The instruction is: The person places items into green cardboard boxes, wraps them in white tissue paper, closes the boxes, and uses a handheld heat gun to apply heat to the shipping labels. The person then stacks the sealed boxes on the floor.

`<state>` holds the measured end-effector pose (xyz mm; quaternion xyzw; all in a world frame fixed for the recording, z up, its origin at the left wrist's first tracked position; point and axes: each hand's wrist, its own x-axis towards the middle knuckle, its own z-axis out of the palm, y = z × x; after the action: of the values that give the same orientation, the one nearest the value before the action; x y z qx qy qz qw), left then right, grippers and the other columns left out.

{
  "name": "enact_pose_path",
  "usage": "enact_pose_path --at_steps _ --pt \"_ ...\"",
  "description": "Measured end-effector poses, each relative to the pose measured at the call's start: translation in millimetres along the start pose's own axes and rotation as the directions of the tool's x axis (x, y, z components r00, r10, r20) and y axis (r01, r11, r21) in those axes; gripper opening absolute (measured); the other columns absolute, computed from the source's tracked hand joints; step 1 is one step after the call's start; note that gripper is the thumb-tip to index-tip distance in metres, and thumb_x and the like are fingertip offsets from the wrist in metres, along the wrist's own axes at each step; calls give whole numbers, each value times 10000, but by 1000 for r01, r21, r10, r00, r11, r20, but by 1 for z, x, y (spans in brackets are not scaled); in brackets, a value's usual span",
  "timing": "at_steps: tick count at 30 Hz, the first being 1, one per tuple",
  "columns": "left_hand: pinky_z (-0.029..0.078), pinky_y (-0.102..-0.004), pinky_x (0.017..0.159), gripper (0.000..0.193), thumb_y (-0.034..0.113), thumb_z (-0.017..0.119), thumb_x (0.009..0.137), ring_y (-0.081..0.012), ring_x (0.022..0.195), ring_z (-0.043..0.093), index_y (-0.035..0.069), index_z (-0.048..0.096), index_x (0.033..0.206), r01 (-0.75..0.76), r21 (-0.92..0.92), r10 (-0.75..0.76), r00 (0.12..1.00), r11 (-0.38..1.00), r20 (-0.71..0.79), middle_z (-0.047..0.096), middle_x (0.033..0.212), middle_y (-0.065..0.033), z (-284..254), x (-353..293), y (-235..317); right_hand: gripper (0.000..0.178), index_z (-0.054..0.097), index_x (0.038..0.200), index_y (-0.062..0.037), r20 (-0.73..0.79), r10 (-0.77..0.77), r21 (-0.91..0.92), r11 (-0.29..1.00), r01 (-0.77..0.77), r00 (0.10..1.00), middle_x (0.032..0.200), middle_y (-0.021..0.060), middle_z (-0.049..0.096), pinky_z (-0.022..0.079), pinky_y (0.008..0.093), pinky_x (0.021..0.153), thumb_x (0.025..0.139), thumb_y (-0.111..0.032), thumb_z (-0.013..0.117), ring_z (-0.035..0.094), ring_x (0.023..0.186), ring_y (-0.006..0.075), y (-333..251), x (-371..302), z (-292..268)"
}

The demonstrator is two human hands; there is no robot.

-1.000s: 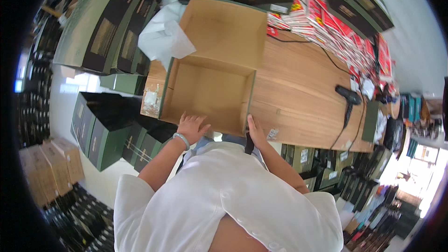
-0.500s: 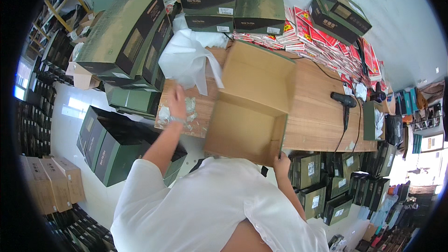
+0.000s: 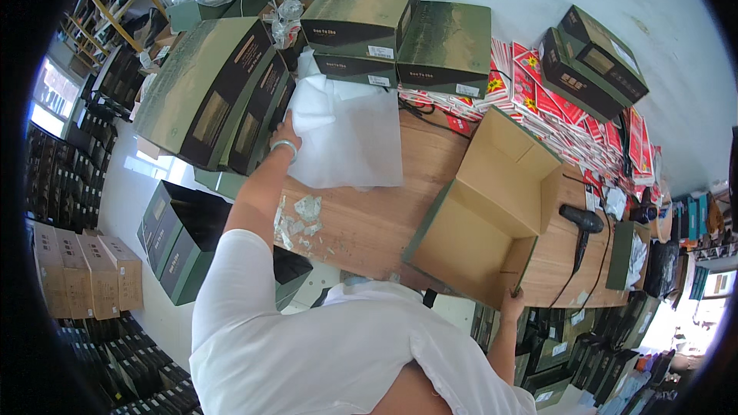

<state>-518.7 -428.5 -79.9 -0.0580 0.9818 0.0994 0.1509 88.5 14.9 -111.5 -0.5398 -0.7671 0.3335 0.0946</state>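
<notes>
My left hand (image 3: 286, 132) reaches far left across the wooden table (image 3: 369, 219) and grips the top edge of a stack of white foam sheets (image 3: 350, 138), with a bracelet on the wrist. My right hand (image 3: 510, 309) holds the near right corner of an open, empty cardboard box (image 3: 484, 223) standing at the table's front edge with its flaps up. Scraps of clear tape (image 3: 301, 224) lie on the wood between the sheets and me.
Dark green boxes (image 3: 223, 88) are stacked at the left and at the back (image 3: 400, 27). Red printed packs (image 3: 569, 119) line the far right. A black heat gun (image 3: 583, 223) with its cord lies right of the open box. More green boxes (image 3: 181, 242) stand on the floor.
My left hand has gone from the box's near rim out to the white sheets at the left. My right hand has stayed at the box's near edge. My view has turned left.
</notes>
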Motion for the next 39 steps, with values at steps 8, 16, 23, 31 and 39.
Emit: enact_pose_path --at_steps 8,16,23,31,39 --pt "529 -514 786 291 259 553 900 -422 902 652 126 654 1138 -35 -172 -45 897 984 -440 686 961 -214 -3 15 4 630 352 1446 -16 -264 -189 -361 929 85 946 1444 279 381 370 497 1051 905 -204 613 385 1315 459 -75 58 -26" --pt "507 -403 752 333 225 558 931 -310 849 675 -36 626 1126 -237 -619 -60 906 749 -418 693 923 -193 -115 -65 -7 517 425 1406 -30 -117 -577 67 808 586 808 1430 240 420 274 447 1135 923 -120 586 372 1354 380 -276 59 27" --pt "533 -360 767 568 375 607 925 -253 864 673 -144 578 1152 154 -916 -211 974 371 78 692 998 -179 -45 -131 -126 608 446 1413 -79 156 -908 431 418 800 390 1487 180 376 219 533 1137 859 -174 678 326 1395 360 -404 -61 62" --pt "491 -359 837 621 509 492 969 -275 944 665 -67 623 1161 266 -589 -286 956 763 62 693 1002 -213 43 -174 -181 696 494 1372 -126 904 -394 -28 336 941 167 1069 108 638 324 442 940 751 -301 754 527 1038 285 -363 -124 152" --pt "505 -335 765 579 491 505 965 -222 791 643 -63 633 1076 284 -749 -137 958 599 254 677 906 -127 51 -178 -184 670 484 1357 -32 661 -647 237 661 712 380 1351 231 502 346 499 1049 859 -448 651 460 1255 375 -326 -137 266"
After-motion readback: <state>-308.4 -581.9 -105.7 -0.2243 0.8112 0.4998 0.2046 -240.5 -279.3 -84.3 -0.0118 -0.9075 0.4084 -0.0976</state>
